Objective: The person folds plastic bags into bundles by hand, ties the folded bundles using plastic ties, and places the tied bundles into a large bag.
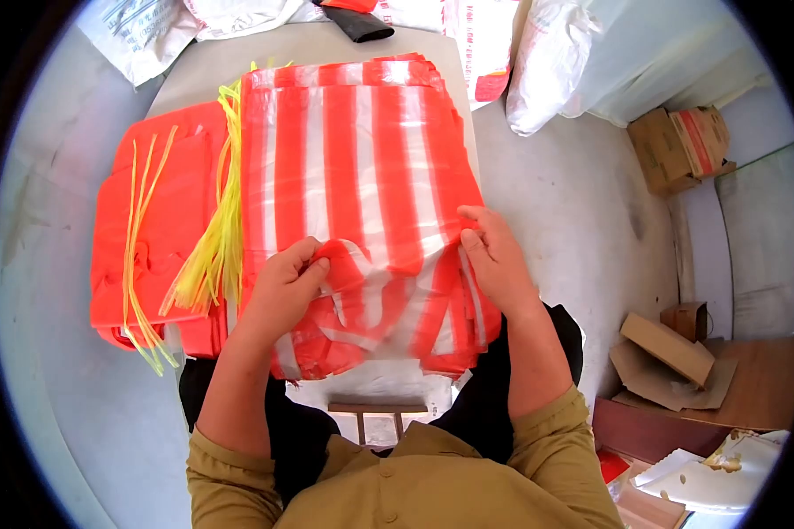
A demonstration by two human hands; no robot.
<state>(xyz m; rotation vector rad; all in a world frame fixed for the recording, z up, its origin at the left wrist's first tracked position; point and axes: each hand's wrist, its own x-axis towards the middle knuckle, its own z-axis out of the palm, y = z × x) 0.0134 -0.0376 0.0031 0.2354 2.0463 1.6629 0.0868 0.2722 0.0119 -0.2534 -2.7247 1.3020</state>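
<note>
Carefully, a seated worker's two hands gathered the top film (388, 282) of a red-and-white striped plastic stack (344, 159), which covered the middle and right of a table (185, 78) and hung over its near edge. The left hand (282, 286) pinched a fold, thumb against curled fingers; the right hand (496, 251) held the film near the stack's right side, its thumb and forefinger only slightly parted.

Along the table's left edge sat a red pile (163, 181), with loose yellow strands (137, 229) across it and a thicker yellow bunch (216, 251) between pile and stack. Beyond the far left corner, a white sack (141, 40) bore blue print, too blurred to read. By the far right corner, a white-and-red sack (481, 40) carried columns of red characters, likewise illegible. A carton (666, 154) with a red stripe stood on the floor at right.
</note>
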